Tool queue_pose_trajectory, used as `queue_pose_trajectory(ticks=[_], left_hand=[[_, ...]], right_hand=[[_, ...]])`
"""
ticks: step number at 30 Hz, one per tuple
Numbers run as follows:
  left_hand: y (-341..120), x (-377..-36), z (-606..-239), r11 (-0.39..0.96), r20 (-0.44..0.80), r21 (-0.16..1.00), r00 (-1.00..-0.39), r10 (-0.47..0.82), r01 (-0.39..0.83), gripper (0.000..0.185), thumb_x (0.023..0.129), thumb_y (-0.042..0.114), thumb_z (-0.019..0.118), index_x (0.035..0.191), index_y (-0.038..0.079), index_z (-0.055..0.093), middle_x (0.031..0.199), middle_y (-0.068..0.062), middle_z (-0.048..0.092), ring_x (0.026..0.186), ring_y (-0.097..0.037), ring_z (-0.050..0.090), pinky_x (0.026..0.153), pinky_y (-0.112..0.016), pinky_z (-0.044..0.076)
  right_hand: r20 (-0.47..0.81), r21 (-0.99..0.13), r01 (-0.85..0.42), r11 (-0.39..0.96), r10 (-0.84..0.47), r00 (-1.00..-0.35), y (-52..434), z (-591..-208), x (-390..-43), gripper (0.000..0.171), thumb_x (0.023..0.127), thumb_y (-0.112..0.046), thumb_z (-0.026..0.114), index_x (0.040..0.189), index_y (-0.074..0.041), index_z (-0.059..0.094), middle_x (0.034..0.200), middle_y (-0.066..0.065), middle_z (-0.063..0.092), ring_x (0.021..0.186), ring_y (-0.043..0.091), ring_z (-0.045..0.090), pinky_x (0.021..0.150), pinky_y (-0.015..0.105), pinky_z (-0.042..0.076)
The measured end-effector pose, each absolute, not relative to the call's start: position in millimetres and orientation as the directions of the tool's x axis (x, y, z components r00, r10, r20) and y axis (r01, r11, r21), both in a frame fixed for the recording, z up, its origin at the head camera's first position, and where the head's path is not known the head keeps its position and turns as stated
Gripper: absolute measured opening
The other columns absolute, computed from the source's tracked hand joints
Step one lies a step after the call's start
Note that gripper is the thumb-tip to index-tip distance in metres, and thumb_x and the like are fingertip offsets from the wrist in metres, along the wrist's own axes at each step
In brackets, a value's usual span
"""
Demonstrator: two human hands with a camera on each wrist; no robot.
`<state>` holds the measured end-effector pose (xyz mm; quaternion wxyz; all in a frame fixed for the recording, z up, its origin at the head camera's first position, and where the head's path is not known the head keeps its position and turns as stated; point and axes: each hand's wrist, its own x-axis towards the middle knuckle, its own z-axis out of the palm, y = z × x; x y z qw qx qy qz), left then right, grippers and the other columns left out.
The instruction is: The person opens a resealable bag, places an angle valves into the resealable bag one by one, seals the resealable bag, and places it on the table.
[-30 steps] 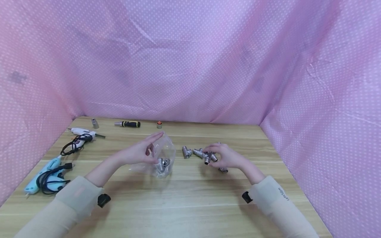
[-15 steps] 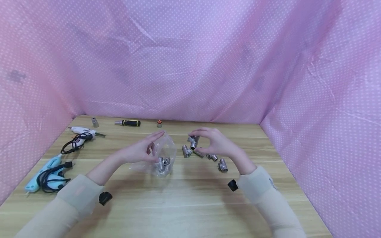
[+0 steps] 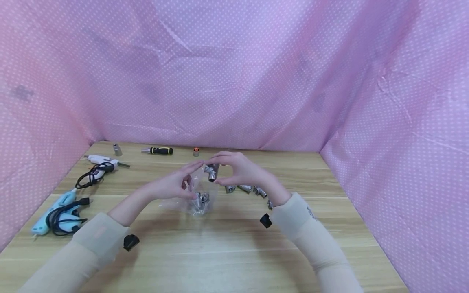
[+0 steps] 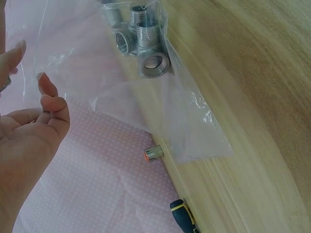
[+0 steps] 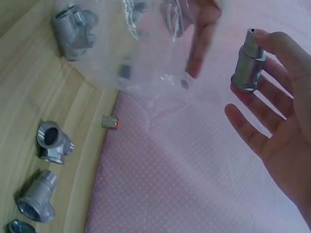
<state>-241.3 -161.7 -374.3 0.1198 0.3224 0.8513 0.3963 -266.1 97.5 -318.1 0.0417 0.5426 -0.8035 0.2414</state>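
Note:
My left hand (image 3: 169,186) holds the mouth of a clear plastic bag (image 4: 194,128) spread, thumb and fingers apart at its edges. Several threaded metal pipe fittings (image 4: 149,46) lie inside the bag. Between the thumb and fingertips of my right hand (image 3: 243,170) is a metal pipe tee (image 5: 249,68), raised beside the bag's mouth and close to the left fingertips. To the right, under and behind the right wrist, several more metal fittings (image 3: 244,188) lie on the table; the right wrist view shows two of these tees (image 5: 36,196) clearly.
Along the table's back edge stand a grey metal cylinder (image 3: 117,150), a black-and-yellow screwdriver (image 3: 161,151) and a small metal piece with an orange top (image 3: 196,152). Two corded glue guns, one white (image 3: 99,160) and one blue (image 3: 58,215), lie at left. Pink dotted cloth (image 3: 234,73) walls the table.
My right hand has lifted a pipe tee out of the group of fittings and carried it left to the bag's mouth. The left hand and bag have stayed almost in place.

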Motion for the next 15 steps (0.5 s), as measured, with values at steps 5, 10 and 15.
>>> queue_pose_trajectory(ticks=[5,10,15], left_hand=[[-162.0,-241.8,-374.6,0.477,0.055,0.746,-0.758,0.650,0.464,0.105,0.074,0.027,0.079,0.153,0.014,0.011,0.144,-0.014,0.031,0.084,-0.017,0.054,0.072,-0.029,0.051],[-161.7,-241.6,-372.9,0.477,0.051,0.747,-0.755,0.654,0.463,0.104,0.075,0.027,0.079,0.152,0.010,0.011,0.139,-0.015,0.034,0.084,-0.017,0.053,0.072,-0.027,0.050],[-161.7,-241.2,-372.3,0.482,0.042,0.747,-0.756,0.653,0.458,0.104,0.074,0.026,0.078,0.153,0.012,0.011,0.126,-0.011,0.042,0.083,-0.017,0.053,0.072,-0.027,0.049]], right_hand=[[0.227,-0.254,-0.902,0.350,-0.885,-0.407,88.0,-328.1,-269.6,0.053,0.079,-0.027,0.074,0.128,-0.011,0.058,0.129,0.003,0.058,0.120,0.017,0.050,0.104,0.029,0.038],[0.169,-0.181,-0.895,0.407,-0.884,-0.436,86.7,-339.8,-274.3,0.055,0.077,-0.028,0.075,0.128,-0.018,0.059,0.126,-0.005,0.060,0.117,0.014,0.047,0.102,0.033,0.038],[0.143,-0.165,-0.878,0.448,-0.870,-0.471,84.6,-347.2,-277.0,0.056,0.077,-0.030,0.075,0.130,-0.021,0.058,0.127,-0.009,0.059,0.118,0.014,0.044,0.103,0.038,0.036]])
